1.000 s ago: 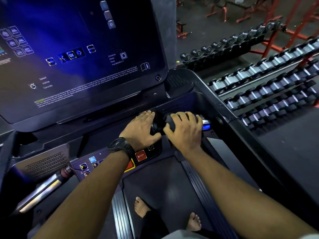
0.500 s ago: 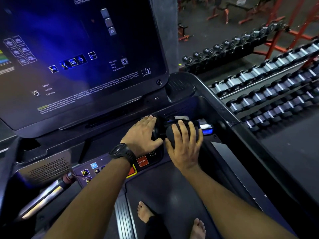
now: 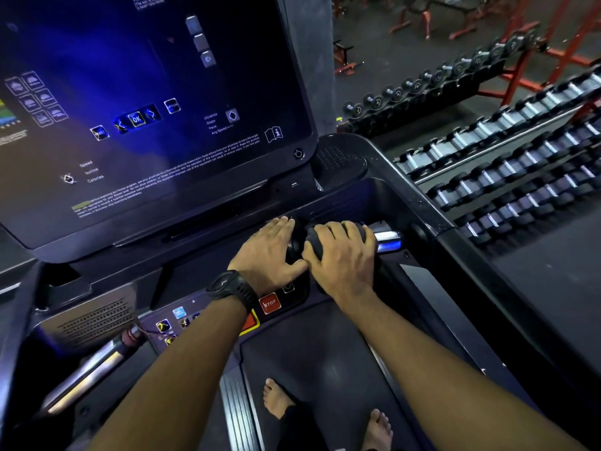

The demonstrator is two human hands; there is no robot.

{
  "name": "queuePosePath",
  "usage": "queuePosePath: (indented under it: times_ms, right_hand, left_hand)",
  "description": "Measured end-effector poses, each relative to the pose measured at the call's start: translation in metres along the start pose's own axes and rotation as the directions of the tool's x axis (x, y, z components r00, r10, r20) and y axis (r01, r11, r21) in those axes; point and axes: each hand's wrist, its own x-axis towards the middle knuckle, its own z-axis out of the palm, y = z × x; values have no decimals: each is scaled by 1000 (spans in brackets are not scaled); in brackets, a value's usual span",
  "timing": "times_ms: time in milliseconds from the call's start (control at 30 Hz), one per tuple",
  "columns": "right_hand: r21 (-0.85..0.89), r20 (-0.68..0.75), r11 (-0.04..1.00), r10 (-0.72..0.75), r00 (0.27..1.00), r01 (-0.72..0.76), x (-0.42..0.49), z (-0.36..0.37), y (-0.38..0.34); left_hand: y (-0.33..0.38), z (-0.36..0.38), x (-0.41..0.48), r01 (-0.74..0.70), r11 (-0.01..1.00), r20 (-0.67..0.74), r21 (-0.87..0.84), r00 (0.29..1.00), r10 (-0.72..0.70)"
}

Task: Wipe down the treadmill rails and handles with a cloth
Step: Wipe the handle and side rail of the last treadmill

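Two hands: left hand (image 3: 265, 252), right hand (image 3: 341, 260); one cloth (image 3: 313, 245); two bare feet (image 3: 276, 398); one wristwatch (image 3: 232, 286); one STOP button (image 3: 270, 303)

The right hand (image 3: 341, 255) is gripping a dark cloth (image 3: 313, 245) on the handle (image 3: 387, 237). The left hand (image 3: 266, 252) is lying flat beside it, near the stop button (image 3: 270, 302).

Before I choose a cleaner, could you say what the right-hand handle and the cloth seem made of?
The handle looks like polished metal on its bare section, from the bright glare. The cloth is probably soft dark fabric, matte and bunched under the right hand.
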Motion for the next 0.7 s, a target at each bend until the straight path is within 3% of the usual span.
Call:
queuePosePath:
  times_ms: [100,200,233,367,400,433,500,567,600,700]
  right_hand:
    - [-20,90,1000,-9,996,11,8,-11,-2]
    - [-13,384,1000,0,923,5,44,-24,-5]
    - [-20,422,1000,10,906,-1,45,-24,-4]
    - [-63,165,998,-1,986,12,12,-22,2]
    - [-67,213,997,-12,977,27,14,-23,5]
    - [-53,302,998,-10,953,27,27,-24,6]
    - [-34,559,998,56,827,-45,62,-30,7]
    - [-39,667,996,88,740,-83,78,-30,7]
    - [-41,639,996,86,765,-78,75,-29,6]
    - [-121,331,992,70,941,-31,37,-29,6]
  left_hand:
    - [0,0,-1,4,1000,-3,7,1000,-4]
    - [-2,-2,1,3,1000,7,-1,1000,-3]
    - [-1,-2,0,9,1000,9,-4,1000,-9]
    - [0,-2,-1,15,1000,9,0,1000,-15]
    - [0,-2,0,13,1000,9,9,1000,-13]
    - [0,-2,0,14,1000,4,15,1000,-14]
    - [0,-3,0,6,1000,17,17,1000,-6]
    - [-1,-1,-1,11,1000,11,16,1000,-11]
    - [-1,-1,-2,16,1000,19,17,1000,-17]
    - [-1,-2,0,22,999,23,24,999,-23]
